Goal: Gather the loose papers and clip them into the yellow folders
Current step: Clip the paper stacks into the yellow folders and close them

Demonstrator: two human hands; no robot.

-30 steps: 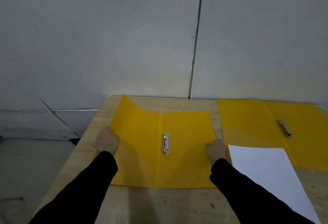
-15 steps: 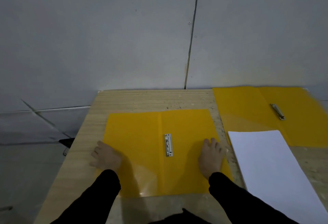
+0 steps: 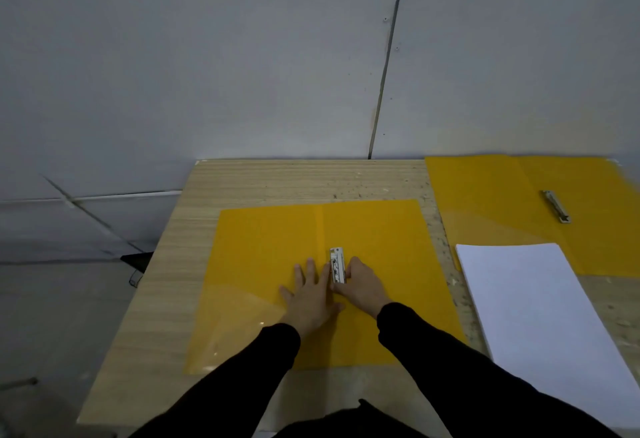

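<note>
Open folder (image 3: 270, 250) lies flat mid-table (image 3: 277, 177), spine running 12 to 6, clear pocket at its 7 o'clock corner. Metal clip (image 3: 337, 262) sits just right of the spine, long axis 12 to 6.

Left hand (image 3: 308, 295) is palm down on the folder at 9 o'clock of the clip. Its fingers are straight and slightly spread, pressing the sheet, with the index tip touching the clip's left edge.

Right hand (image 3: 363, 285) is at 4 o'clock of the clip. Its fingers are curled against the clip's right edge and its thumb is at the clip's near end, so it pinches the clip. Cannot tell if the clip lever is raised. The two hands touch near the thumbs. Black sleeves (image 3: 450, 361) come in from 6 o'clock.

Paper stack (image 3: 540, 316), white and squared, lies on the table at 3 to 4 o'clock of the folder, just beside it and not touching. Its far edge overlaps the far folder (image 3: 485, 195).

The far folder lies open flat at 2 o'clock against the wall (image 3: 207, 56), with the far clip (image 3: 556, 206) tilted toward 11 o'clock. No paper is in either folder.

Dark object (image 3: 136, 264) sits off the table's left edge at 9 o'clock, too small to tell what it is.
</note>
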